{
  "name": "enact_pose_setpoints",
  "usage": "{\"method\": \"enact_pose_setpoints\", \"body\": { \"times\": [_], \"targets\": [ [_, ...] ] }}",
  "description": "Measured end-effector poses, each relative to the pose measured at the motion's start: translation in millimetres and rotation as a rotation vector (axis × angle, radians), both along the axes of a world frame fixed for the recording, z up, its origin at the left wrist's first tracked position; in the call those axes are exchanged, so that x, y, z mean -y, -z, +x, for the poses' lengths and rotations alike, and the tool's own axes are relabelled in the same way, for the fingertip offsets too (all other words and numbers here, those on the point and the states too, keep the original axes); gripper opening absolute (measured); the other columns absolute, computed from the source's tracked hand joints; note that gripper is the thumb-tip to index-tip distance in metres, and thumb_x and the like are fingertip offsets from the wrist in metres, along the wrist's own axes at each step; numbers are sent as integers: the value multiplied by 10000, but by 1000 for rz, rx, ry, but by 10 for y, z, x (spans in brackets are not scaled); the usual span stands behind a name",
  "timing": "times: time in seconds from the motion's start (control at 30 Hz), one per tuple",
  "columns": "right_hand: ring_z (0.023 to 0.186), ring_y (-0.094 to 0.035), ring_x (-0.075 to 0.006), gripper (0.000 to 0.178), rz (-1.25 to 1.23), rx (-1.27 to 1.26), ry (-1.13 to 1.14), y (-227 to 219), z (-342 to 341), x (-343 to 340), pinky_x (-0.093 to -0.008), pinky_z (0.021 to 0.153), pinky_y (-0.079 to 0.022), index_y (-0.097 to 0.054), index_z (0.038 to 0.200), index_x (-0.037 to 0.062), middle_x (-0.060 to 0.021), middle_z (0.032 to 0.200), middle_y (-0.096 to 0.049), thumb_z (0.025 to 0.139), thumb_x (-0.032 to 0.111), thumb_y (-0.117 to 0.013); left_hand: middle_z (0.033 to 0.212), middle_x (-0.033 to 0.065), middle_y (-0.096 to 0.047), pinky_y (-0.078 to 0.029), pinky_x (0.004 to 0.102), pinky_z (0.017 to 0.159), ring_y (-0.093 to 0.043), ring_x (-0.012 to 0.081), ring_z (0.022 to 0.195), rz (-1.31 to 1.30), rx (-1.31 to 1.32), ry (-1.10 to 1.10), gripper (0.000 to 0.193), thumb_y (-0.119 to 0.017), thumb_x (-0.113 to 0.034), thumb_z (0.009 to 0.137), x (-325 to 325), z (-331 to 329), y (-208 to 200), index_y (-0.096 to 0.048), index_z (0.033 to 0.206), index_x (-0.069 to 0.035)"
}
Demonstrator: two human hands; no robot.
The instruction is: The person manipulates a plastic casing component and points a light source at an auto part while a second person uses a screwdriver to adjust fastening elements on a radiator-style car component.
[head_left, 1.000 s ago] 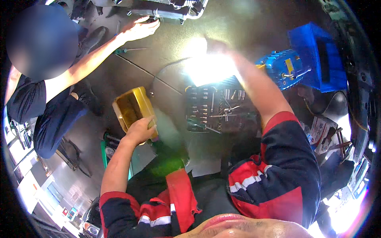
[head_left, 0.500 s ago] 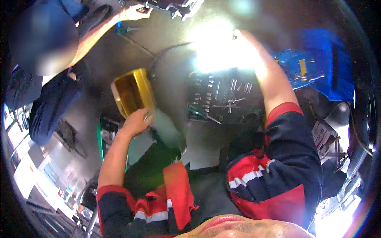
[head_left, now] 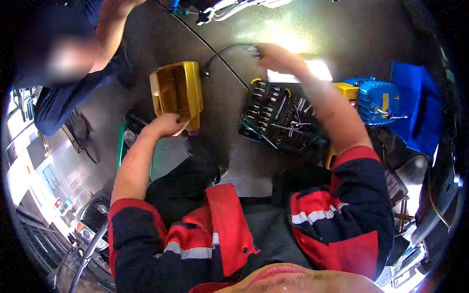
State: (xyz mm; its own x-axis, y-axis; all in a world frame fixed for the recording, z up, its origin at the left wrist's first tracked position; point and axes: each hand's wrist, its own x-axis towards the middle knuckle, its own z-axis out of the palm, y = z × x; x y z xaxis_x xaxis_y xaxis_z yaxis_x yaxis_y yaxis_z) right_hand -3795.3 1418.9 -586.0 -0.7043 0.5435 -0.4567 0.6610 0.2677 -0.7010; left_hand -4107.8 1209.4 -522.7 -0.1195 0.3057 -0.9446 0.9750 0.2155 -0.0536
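Note:
My left hand is closed at the near rim of an open yellow container, which has brown stains inside. A pale flat edge shows under its fingers; I cannot tell whether it belongs to the container. My right hand is stretched out beyond the tool set, its fingers closed around one end of a dark cable. From there the cable curves left toward the container. Just behind my right wrist lies a glaring white rectangle, partly covered by my forearm.
An opened socket set holds several sockets, with a green-handled screwdriver across it. To the right are a blue machine housing and a blue bin. A co-worker's arm reaches in at far left. A green-edged case lies by my left forearm.
The strong glare around my right hand has shrunk, and that hand has shifted left and nearer. My left hand and the yellow container are slightly farther out. The co-worker's arm has moved.

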Motion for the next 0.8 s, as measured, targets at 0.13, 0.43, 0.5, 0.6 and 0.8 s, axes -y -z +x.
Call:
{"method": "enact_pose_setpoints", "body": {
  "times": [0.13, 0.43, 0.5, 0.6, 0.8],
  "targets": [
    [1035, -606, -324, 457, -166, -233, -21, -324, -773, 628, -407, 876, -475, -595, 1150, 36, -190, 1068, -647, 774, 276, -693, 1057, 207, -653, -485, 427, 845, -625, 362, 988, 12, -119, -58, 393, -534, -342, 888, -111, -355, 95, -639, 1083, -18],
    [899, -616, -395, 362, -249, -122, 69, 0, -654, 1015, -441, 803, -477, -606, 1005, -11, -237, 942, -647, 817, 298, -594, 1114, 209, -634, -479, 438, 883, -609, 353, 1050, 236, -82, 19, 387, -537, -278, 856, -191, -742, 160, -603, 1135, -17],
    [926, -608, -417, 317, -209, -24, 87, 194, -435, 1159, -459, 818, -473, -604, 1013, -15, -258, 966, -639, 864, 253, -526, 1146, 215, -617, -468, 431, 905, -595, 349, 1080, 142, -68, 25, 410, -545, -275, 840, -411, -703, 131, -587, 1164, -25],
    [949, -608, -436, 324, -139, 139, -58, 408, -225, 1397, -481, 834, -477, -624, 959, -65, -290, 971, -632, 891, 195, -443, 1176, 219, -600, -455, 417, 930, -576, 343, 1110, 233, 3, 18, 409, -540, -286, 849, -714, -491, 138, -586, 1166, -32],
    [947, -651, -370, 244, -50, 480, -336, 685, 163, 1850, -436, 772, -541, -682, 984, -1, -203, 1012, -670, 786, 113, -597, 1217, 194, -577, -433, 414, 962, -541, 338, 1146, 400, 289, 269, 408, -519, -333, 876, -1276, 394, 22, -573, 1191, -80]
  ]
}}
